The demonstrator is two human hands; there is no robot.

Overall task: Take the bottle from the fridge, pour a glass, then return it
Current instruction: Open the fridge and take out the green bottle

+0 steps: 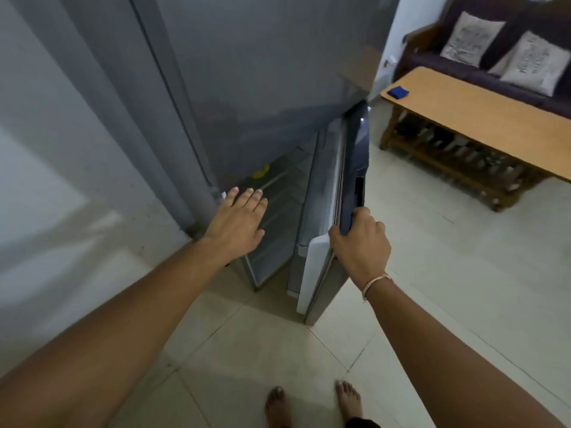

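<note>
The task is at its 1st step: the fridge [262, 88] is being opened and nothing has been taken out. The right hand [360, 242] grips the edge of the lower door [327, 242], fingers curled round it, with the door swung partly out. The left hand [239, 216] reaches toward the gap with fingers straight and relaxed, holding nothing, just in front of the dim shelves [278, 211]. No bottle can be made out inside; only a small yellow item [261, 173] shows on an upper shelf, and the interior is too dark to tell more. The next move likely calls for a wider door swing, then finding the bottle by its neck or body with the free hand.
</note>
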